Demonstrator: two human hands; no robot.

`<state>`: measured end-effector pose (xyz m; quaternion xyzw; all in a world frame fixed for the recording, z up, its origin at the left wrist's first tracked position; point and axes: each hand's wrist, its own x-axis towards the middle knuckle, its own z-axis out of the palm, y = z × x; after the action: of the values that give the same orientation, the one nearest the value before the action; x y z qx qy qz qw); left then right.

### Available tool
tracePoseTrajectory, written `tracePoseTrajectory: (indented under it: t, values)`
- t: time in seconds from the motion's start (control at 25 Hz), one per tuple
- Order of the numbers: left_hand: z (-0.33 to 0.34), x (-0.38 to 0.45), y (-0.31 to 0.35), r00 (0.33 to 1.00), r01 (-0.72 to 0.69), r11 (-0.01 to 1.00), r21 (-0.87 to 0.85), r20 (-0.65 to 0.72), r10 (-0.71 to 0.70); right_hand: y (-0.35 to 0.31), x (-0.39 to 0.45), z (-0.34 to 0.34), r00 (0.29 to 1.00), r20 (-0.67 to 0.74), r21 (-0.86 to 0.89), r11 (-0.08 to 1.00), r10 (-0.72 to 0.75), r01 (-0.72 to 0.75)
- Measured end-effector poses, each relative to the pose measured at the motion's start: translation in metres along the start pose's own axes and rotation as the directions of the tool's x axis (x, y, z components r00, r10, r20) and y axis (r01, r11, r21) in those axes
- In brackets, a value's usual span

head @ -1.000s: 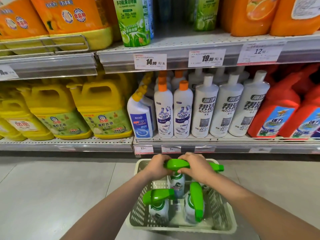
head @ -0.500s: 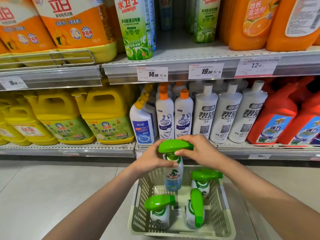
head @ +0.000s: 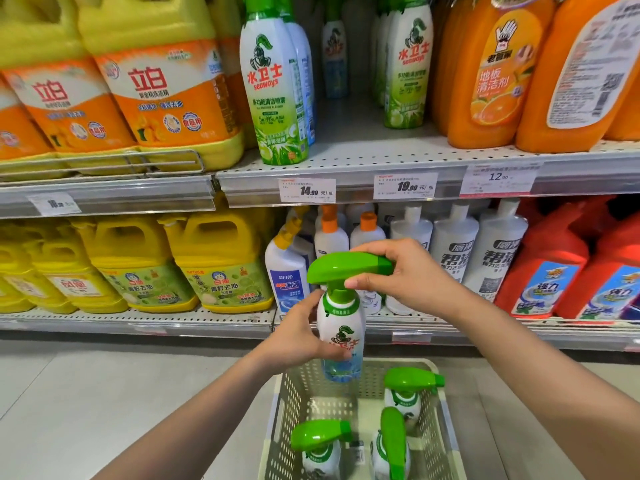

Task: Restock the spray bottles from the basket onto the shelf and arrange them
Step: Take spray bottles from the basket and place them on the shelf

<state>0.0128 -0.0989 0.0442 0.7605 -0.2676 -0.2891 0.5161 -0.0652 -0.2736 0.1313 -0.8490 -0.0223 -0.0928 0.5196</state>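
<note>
A white spray bottle (head: 341, 327) with a green trigger head hangs upright above the basket (head: 277, 403), level with the lower shelf. My left hand (head: 301, 336) wraps its body from the left. My right hand (head: 398, 275) pinches the green head from the right. Three more spray bottles stay in the pale perforated basket: one front left (head: 320, 445), one front middle (head: 393, 445), one at the right (head: 407, 393). On the upper shelf (head: 346, 157) stand matching green-and-white spray bottles (head: 273, 84), with a gap between them and another group (head: 408, 64).
Yellow and orange detergent jugs (head: 162, 95) fill the upper left, orange bottles (head: 498, 71) the upper right. The lower shelf (head: 207, 320) holds yellow jugs, white cleaner bottles (head: 453, 251) and red bottles (head: 550, 271). Price tags (head: 307, 190) line the shelf edge. Grey tile floor lies left of the basket.
Both hands have lifted one spray bottle out of the basket, from rim level up to the height of the lower shelf. My view has tilted upward, showing more of the upper shelf.
</note>
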Motion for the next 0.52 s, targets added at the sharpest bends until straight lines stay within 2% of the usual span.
tracePoseTrajectory:
  t: [0.16, 0.24, 0.4, 0.52]
  values:
    - [-0.011, -0.003, 0.038, 0.997, -0.079, 0.997, 0.019, -0.022, 0.079, -0.015, 0.002, -0.011, 0.990, -0.144, 0.195, 0.980, -0.008, 0.037]
    - [-0.015, -0.007, 0.061, 0.992, -0.126, 0.992, 0.004, -0.012, 0.126, -0.015, -0.002, -0.015, 0.995, -0.102, 0.238, 0.971, 0.000, 0.025]
    - [-0.027, -0.010, 0.106, 0.980, -0.196, 0.981, -0.006, -0.029, 0.196, -0.018, -0.006, -0.020, 0.999, 0.040, 0.123, 0.992, 0.002, -0.007]
    - [-0.035, -0.008, 0.141, 0.971, -0.226, 0.972, -0.057, -0.092, 0.220, -0.033, 0.002, -0.028, 1.000, 0.018, 0.123, 0.992, -0.005, 0.003]
